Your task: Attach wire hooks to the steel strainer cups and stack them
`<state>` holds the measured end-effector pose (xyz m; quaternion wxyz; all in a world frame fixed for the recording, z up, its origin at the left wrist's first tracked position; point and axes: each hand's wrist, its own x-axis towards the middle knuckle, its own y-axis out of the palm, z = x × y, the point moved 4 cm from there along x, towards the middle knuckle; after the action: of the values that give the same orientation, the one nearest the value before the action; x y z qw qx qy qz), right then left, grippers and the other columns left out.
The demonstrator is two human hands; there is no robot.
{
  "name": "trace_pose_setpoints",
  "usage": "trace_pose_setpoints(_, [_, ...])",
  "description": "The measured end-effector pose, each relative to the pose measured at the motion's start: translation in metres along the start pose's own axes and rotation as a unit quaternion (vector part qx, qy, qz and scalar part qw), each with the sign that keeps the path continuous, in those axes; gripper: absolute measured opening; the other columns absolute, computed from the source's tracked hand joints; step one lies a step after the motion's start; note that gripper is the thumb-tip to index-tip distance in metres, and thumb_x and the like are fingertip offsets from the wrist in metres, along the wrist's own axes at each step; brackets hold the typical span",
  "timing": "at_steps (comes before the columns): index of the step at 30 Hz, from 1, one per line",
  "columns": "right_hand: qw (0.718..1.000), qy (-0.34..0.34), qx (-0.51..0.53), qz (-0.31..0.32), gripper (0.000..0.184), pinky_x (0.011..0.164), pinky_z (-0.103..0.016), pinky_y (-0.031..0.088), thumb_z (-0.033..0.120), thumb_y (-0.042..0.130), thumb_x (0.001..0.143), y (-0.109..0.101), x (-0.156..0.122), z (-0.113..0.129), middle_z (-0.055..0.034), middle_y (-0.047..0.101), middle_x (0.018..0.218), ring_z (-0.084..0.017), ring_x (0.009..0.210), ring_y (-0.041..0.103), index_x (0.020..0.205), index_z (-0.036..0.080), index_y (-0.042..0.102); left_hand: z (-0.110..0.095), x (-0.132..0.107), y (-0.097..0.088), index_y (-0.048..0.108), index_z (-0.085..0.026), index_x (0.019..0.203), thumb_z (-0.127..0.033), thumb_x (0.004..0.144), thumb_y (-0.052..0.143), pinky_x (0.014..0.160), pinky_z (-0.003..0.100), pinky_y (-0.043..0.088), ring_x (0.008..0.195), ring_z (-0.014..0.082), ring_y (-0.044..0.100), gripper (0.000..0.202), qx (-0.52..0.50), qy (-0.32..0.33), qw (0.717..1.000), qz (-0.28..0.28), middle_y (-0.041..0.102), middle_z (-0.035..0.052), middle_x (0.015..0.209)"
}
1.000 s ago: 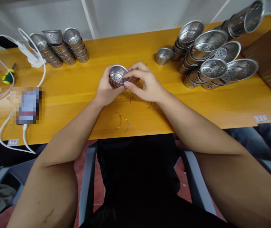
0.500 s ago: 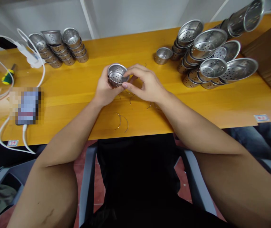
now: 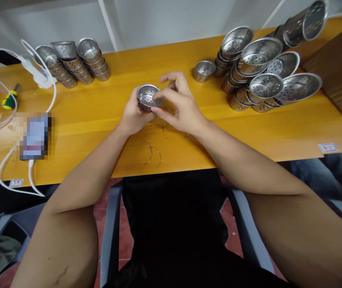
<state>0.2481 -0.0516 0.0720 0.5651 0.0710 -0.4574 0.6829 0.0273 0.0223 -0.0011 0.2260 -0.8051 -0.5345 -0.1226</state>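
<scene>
My left hand (image 3: 133, 116) is wrapped round a small perforated steel cup (image 3: 147, 96), held just above the yellow table (image 3: 99, 112). My right hand (image 3: 178, 105) pinches the cup's right rim with thumb and forefinger, its other fingers raised and spread; a thin wire seems to arch across the cup's mouth. Several curved wire handles (image 3: 152, 154) lie loose on the table in front of and under my hands.
Stacks of small perforated cups (image 3: 75, 62) stand at the back left. A big heap of perforated steel bowls and cups (image 3: 263, 76) fills the back right, with one single cup (image 3: 203, 70) beside it. A white cable (image 3: 15, 120), a phone (image 3: 34, 136), a screwdriver (image 3: 9, 100) and a cardboard box (image 3: 341, 68) flank the table.
My right hand has shifted its grip on the cup's rim and lifted its outer fingers apart. The cup has stayed in my left hand and turned slightly.
</scene>
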Motion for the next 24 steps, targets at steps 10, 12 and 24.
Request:
trace_pose_setpoints(10, [0.983, 0.130, -0.131, 0.004, 0.031, 0.123, -0.065, 0.072, 0.060, 0.083, 0.125, -0.044, 0.015, -0.034, -0.0153, 0.088, 0.131, -0.042, 0.124, 0.082, 0.109, 0.033, 0.084, 0.020, -0.003, -0.013, 0.053, -0.043, 0.186, -0.074, 0.099, 0.111, 0.125, 0.056, 0.079, 0.173, 0.0419, 0.074, 0.109, 0.061, -0.032, 0.998, 0.003, 0.056, 0.0188, 0.202])
trace_pose_setpoints(12, [0.956, 0.198, -0.218, 0.007, 0.021, 0.128, -0.065, 0.073, 0.045, 0.086, 0.124, -0.067, 0.019, -0.039, -0.0165, 0.091, 0.136, -0.042, 0.129, 0.085, 0.110, 0.030, 0.088, 0.022, -0.001, -0.020, 0.058, -0.042, 0.184, -0.070, 0.103, 0.108, 0.124, 0.054, 0.079, 0.172, 0.0410, 0.073, 0.099, 0.070, -0.035, 0.997, -0.023, 0.059, 0.0182, 0.199])
trace_pose_setpoints(24, [0.821, 0.428, -0.368, 0.087, 0.030, 0.125, -0.043, 0.068, 0.005, 0.085, 0.118, -0.099, 0.021, -0.030, -0.0327, 0.093, 0.152, -0.042, 0.151, 0.092, 0.144, 0.003, 0.100, 0.043, 0.002, -0.041, 0.075, -0.037, 0.167, -0.080, 0.104, 0.105, 0.128, 0.056, 0.079, 0.169, 0.0408, 0.073, 0.082, 0.094, -0.018, 0.994, -0.062, 0.065, 0.0174, 0.188])
